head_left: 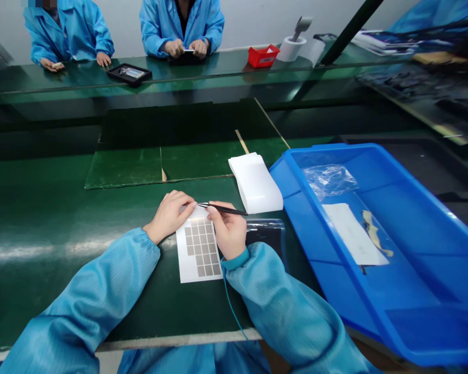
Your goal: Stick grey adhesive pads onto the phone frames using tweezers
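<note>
Black tweezers (232, 210) are gripped in my right hand (231, 234), their tips pointing left. My left hand (172, 214) is closed, thumb and forefinger together right at those tips; whatever lies between them is too small to make out. Beneath both hands is a white sheet (187, 267) with rows of grey square stickers, flat on the green table. Some squares at its lower left are gone, leaving bare white. My hands cover its upper end. A blue wrist strap cord (230, 301) runs down from my right wrist.
A stack of white paper (257, 182) lies beyond my right hand. Near my right forearm is a dark item in clear plastic (265, 228). A blue bin (413, 291) on the right holds a clear bag and paper. Across the bench, two people work near a black tray (129, 74) and red box (262, 56).
</note>
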Available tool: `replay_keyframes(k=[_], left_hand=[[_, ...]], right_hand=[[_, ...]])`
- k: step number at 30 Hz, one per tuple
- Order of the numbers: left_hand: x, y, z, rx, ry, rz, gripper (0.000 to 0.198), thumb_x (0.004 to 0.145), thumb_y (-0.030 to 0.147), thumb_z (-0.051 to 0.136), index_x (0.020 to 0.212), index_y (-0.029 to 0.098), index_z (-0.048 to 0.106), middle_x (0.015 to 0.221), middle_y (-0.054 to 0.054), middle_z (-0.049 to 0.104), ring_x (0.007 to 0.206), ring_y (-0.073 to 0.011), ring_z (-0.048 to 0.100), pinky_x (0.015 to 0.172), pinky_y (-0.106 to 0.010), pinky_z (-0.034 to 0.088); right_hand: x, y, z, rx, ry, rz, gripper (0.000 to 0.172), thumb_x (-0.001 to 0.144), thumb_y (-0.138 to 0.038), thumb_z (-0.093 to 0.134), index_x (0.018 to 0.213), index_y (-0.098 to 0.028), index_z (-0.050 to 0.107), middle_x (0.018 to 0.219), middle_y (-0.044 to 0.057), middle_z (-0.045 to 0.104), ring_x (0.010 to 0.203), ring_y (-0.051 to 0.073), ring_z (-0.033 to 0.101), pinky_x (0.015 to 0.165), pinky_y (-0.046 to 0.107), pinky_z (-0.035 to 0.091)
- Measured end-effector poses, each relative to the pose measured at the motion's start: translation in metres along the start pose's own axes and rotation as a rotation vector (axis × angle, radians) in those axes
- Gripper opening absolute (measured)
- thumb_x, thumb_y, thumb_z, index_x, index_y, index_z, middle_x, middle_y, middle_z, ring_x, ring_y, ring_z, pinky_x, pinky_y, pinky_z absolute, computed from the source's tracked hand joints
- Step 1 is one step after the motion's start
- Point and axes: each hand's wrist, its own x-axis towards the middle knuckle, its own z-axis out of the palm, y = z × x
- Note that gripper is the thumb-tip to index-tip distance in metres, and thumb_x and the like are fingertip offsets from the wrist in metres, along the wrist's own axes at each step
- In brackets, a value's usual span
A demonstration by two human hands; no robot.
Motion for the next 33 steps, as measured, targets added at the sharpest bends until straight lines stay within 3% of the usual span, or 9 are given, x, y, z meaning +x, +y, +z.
replay_keyframes(k=[33], left_hand=[[0.0006,-0.0017,0.0016,0.014,-0.01,-0.009,0.023,0.099,0.035,0.051,0.089,0.021,0.066,0.088,-0.003,0.068,0.087,-0.0194,0.057,0.083,-0.036,0.044]], right_hand=[[-0.0007,-0.002,0.0,-0.02,0.006,0.007,0.02,0.093,-0.038,0.064,0.102,-0.021,0.071,0.09,0.005,0.074,0.068,0.017,0.069,0.069,0.032,0.057]])
